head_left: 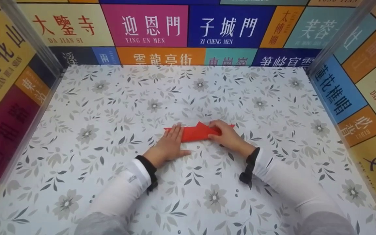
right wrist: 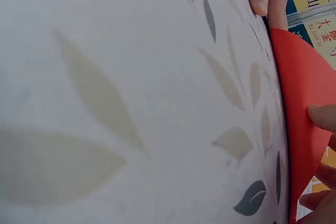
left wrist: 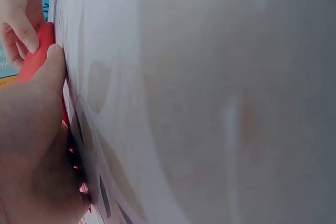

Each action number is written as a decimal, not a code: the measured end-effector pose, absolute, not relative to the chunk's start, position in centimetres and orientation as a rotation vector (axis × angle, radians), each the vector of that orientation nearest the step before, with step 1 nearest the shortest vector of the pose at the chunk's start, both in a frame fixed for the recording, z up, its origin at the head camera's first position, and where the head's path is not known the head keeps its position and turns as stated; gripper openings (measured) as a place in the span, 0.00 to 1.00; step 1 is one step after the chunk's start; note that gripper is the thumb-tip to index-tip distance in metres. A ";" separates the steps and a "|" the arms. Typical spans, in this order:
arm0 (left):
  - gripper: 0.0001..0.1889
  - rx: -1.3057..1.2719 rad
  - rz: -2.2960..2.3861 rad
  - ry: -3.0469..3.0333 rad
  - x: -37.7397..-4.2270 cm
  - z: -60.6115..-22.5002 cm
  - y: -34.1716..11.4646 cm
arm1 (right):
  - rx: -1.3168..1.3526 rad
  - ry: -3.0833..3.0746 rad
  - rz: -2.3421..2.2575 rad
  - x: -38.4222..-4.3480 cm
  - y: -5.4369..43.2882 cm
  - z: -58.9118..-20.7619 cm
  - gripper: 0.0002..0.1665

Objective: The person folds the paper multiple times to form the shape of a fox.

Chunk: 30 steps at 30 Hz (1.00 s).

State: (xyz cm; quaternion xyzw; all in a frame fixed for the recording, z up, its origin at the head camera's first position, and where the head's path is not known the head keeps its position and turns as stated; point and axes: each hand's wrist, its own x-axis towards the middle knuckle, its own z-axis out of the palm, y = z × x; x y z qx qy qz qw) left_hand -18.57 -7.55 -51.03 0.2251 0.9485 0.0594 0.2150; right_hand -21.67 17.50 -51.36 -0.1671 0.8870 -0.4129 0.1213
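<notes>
A strip of folded red paper (head_left: 194,133) lies crosswise on the flower-patterned table, with a pointed flap standing up along its far edge. My left hand (head_left: 169,145) rests flat on the paper's left part, fingers straight and thumb held out to the side. At the right part, my right hand (head_left: 227,135) pinches the paper between thumb and curled fingers. In the right wrist view, the red paper (right wrist: 302,93) bends up off the table at that grip, the thumb on its near face. The left wrist view shows the thumb beside the paper (left wrist: 39,59).
The table (head_left: 126,98) has a white cover with grey flowers and leaves. Panels with coloured blocks of Chinese lettering (head_left: 148,26) enclose its back and both sides. Black bands (head_left: 147,169) circle both wrists over white sleeves (head_left: 119,189).
</notes>
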 end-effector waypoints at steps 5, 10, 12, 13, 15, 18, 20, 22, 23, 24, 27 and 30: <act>0.52 0.627 0.167 2.633 -18.6 -51.1 -7.6 | -0.510 2.628 -1.237 -21.7 17.3 -51.2 0.12; 0.52 0.629 0.173 2.635 -18.5 -50.8 -7.6 | -0.458 2.632 -1.224 -21.8 17.1 -51.1 0.10; 0.52 0.627 0.167 2.635 -18.5 -50.9 -7.6 | -0.456 2.654 -1.209 -21.8 17.0 -51.2 0.08; 0.52 0.626 0.166 2.636 -18.5 -50.9 -7.6 | -0.461 2.668 -1.197 -21.8 16.9 -51.2 0.08; 0.52 0.626 0.163 2.634 -18.5 -51.0 -7.6 | -0.472 2.708 -1.157 -21.8 16.7 -51.4 0.08; 0.52 0.628 0.169 2.630 -18.5 -51.1 -7.6 | -0.458 2.764 -1.064 -21.8 16.4 -51.6 0.09; 0.52 0.630 0.171 2.625 -18.5 -51.1 -7.6 | -0.419 2.787 -0.993 -21.8 16.2 -51.6 0.09; 0.52 0.634 0.170 2.626 -18.5 -51.1 -7.6 | -0.387 2.800 -0.929 -21.8 16.0 -51.4 0.09; 0.52 0.633 0.165 2.626 -18.5 -51.0 -7.6 | -0.374 2.803 -0.897 -21.8 15.9 -51.3 0.09; 0.52 0.634 0.162 2.626 -18.5 -51.0 -7.6 | -0.368 2.805 -0.869 -21.9 15.8 -51.2 0.10; 0.52 0.636 0.167 2.628 -18.4 -50.8 -7.6 | -0.361 2.812 -0.804 -21.9 15.5 -51.1 0.11; 0.52 0.638 0.167 2.627 -18.4 -50.8 -7.7 | -0.361 2.812 -0.780 -21.8 15.4 -51.0 0.11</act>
